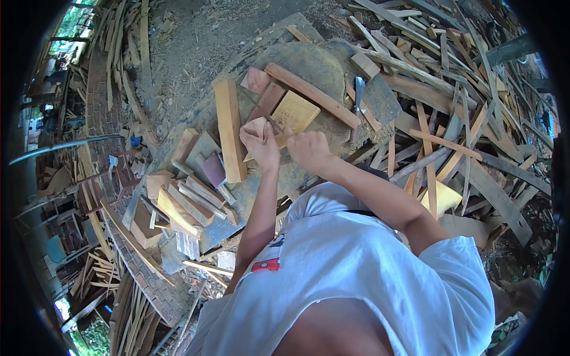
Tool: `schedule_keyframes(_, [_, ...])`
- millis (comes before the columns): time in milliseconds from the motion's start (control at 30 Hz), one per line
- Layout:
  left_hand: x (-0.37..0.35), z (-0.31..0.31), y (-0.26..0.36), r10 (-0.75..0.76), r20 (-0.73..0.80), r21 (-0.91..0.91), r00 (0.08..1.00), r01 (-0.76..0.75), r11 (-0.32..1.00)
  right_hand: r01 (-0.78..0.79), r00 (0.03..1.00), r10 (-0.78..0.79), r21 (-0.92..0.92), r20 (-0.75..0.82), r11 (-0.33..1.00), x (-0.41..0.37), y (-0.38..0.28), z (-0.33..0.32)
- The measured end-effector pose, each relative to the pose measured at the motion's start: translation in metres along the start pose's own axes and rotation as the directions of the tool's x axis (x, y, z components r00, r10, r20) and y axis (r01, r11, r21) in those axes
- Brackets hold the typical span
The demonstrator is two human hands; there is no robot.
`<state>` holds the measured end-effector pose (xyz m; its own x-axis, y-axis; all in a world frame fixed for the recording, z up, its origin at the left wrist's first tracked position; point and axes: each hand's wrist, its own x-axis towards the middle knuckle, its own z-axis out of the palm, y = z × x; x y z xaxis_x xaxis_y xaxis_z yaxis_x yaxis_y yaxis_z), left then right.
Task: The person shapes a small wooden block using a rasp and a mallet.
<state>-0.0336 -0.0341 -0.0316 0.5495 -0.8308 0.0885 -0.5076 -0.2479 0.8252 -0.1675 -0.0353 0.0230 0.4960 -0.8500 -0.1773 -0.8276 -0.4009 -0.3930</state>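
My left hand [261, 143] is closed, fingers bent together, over the work surface beside a long light-brown wood block [230, 127]. What it grips is hard to make out. A thin dark strip [259, 111] runs past its fingertips. My right hand [309, 149] makes a fist just right of it, and anything inside is hidden. Right beyond both hands sits a yellow wood block [297, 111] with dust on top. Behind it lie a reddish-brown beam [312, 95] and a darker brown block [267, 99].
A chisel-like tool [359, 94] with a shiny blade lies at the right of the worn work surface [249, 62]. Several offcuts [190, 202] crowd its left side. Heaped scrap wood [439, 130] covers the ground at right. Long strips [113, 237] lie at left.
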Motion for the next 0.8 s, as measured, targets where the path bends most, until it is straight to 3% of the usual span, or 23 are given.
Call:
schedule_keyframes(100, [0.000,0.003,0.004,0.030,-0.026,0.015,0.999,-0.029,0.999,0.012,0.997,-0.015,-0.036,-0.071,0.999,0.017,0.002,-0.003])
schedule_keyframes(167, [-0.013,-0.001,0.016,0.158,-0.048,-0.051,0.986,-0.160,0.986,0.013,0.995,-0.019,-0.059,-0.103,0.998,0.017,0.019,0.004])
schedule_keyframes(233, [-0.001,0.001,0.002,0.144,-0.035,-0.035,0.989,-0.146,0.989,0.020,0.988,-0.034,-0.091,-0.153,0.996,0.023,0.021,-0.005])
schedule_keyframes(300, [-0.015,-0.003,-0.006,0.075,-0.017,-0.006,0.997,-0.075,0.997,-0.020,1.000,0.020,-0.073,-0.009,0.997,0.004,0.005,-0.021])
schedule_keyframes(433, [-0.015,-0.001,0.009,0.133,-0.022,-0.085,0.991,-0.134,0.987,-0.008,1.000,0.006,-0.099,-0.015,0.995,0.006,0.011,-0.009])
schedule_keyframes(533, [-0.011,-0.005,0.013,0.172,-0.013,-0.088,0.985,-0.173,0.981,0.039,0.990,-0.061,-0.163,-0.130,0.986,0.015,0.026,-0.005])
schedule_keyframes(700, [-0.014,-0.008,0.012,0.152,0.034,-0.085,0.988,-0.149,0.985,0.051,0.997,-0.058,-0.146,-0.044,0.988,-0.010,0.010,-0.018])
schedule_keyframes(800, [-0.013,-0.009,0.008,0.159,0.029,-0.120,0.987,-0.155,0.981,-0.007,1.000,0.010,-0.120,0.024,0.993,0.014,0.019,-0.005])
